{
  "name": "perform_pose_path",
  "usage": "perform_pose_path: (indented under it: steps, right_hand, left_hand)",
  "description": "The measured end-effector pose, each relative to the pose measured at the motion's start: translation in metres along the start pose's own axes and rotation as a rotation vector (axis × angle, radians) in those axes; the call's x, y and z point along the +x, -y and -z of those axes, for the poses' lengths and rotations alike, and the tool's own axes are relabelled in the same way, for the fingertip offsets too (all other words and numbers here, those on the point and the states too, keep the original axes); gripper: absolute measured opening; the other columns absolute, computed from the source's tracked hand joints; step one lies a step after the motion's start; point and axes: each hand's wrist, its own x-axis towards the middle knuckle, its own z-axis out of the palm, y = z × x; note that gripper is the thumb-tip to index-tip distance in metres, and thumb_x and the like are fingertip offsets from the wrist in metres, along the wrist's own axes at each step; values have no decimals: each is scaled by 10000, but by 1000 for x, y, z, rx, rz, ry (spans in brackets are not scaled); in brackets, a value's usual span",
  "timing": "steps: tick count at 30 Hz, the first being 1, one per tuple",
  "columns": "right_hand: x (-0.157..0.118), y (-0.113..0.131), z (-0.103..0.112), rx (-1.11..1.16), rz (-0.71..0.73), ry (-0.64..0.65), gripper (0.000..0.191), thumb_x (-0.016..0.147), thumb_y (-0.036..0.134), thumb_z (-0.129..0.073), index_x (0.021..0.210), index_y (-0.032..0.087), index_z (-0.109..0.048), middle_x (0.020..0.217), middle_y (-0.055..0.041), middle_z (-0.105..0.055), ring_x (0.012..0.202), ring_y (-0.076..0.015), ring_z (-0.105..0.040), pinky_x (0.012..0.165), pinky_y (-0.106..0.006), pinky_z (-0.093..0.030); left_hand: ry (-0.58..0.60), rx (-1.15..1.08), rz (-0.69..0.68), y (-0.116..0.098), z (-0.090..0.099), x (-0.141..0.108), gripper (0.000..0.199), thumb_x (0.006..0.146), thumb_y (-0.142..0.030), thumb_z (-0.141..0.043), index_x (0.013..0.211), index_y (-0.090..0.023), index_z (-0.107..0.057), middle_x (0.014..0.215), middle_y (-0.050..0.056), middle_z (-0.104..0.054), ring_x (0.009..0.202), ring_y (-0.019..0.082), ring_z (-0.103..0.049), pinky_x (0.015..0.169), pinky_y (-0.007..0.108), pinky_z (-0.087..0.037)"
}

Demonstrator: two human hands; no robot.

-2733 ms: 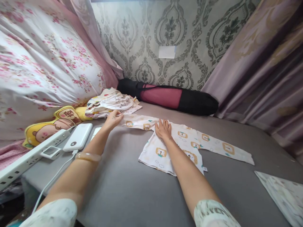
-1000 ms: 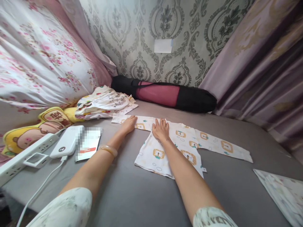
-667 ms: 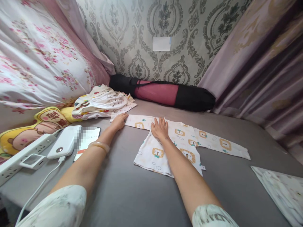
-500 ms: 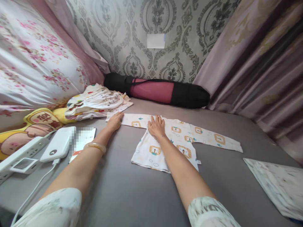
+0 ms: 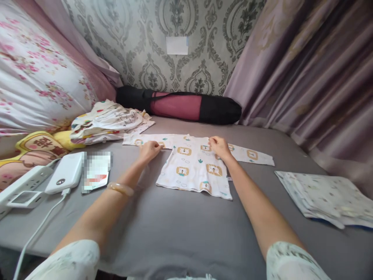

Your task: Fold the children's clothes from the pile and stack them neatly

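A small white long-sleeved shirt (image 5: 192,165) with an orange lion print lies face up, both sleeves stretched out sideways. My left hand (image 5: 150,151) is closed at the lower edge of the left-side sleeve, its fingertips pinched together on the fabric near the body. At the opposite shoulder, my right hand (image 5: 220,147) has its fingers pinched on the cloth where the other sleeve begins. The shirt's hem points toward me and lies nearly flat. A bangle (image 5: 120,189) circles my left wrist.
Crumpled printed clothes (image 5: 109,122) lie at back left, and folded cloth (image 5: 323,194) at right. A black and pink long bag (image 5: 177,105) rests along the wall. On the left are a power bank (image 5: 65,175), a phone (image 5: 96,173), a power strip (image 5: 29,186) and a yellow cushion (image 5: 40,146).
My left hand has moved from the cuff inward along the sleeve. My right hand went from the left shoulder across to the right one. The shirt's body has been spread flatter.
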Motion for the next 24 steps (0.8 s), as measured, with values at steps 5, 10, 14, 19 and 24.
perform_pose_path:
  steps: [5,10,14,19,24]
  right_hand:
    - [-34,-47,42,-213,-30,42,219,855,186,-537,968,175,-724,938,-44,-725,871,-168,-640,798,-245,-452]
    - [-57,-60,51,-327,88,150,161,854,195,-604,972,171,-711,1030,-54,-668,947,-154,-598,835,-222,-422]
    - [-63,-58,54,-398,139,194,159,883,247,-612,1013,208,-695,1085,-52,-625,1026,-170,-563,865,-242,-410]
    - [-68,-61,58,-521,252,181,181,951,239,-521,1044,204,-673,1103,-77,-617,1081,-198,-534,861,-270,-397]
    - [-69,-63,60,-720,453,183,234,979,179,-426,999,178,-660,1028,-86,-633,1000,-207,-541,835,-291,-368]
  left_hand:
    - [100,-105,188,-21,-8,-5,391,740,-561,-566,709,-189,-683,719,122,-688,854,347,-647,738,409,-424]
    - [49,-158,278,-37,-15,-3,355,713,-537,-618,744,-185,-653,849,179,-700,1012,397,-616,837,494,-405]
    - [33,-142,353,-52,-23,-2,319,729,-497,-634,749,-180,-651,886,169,-705,1022,359,-626,887,477,-409]
    - [-4,-115,414,-63,-29,-1,275,726,-445,-667,809,-185,-698,905,147,-718,1001,320,-644,882,410,-436]
    - [-27,-112,324,-55,-31,1,294,769,-408,-621,914,-174,-728,971,154,-724,1040,327,-627,909,413,-414]
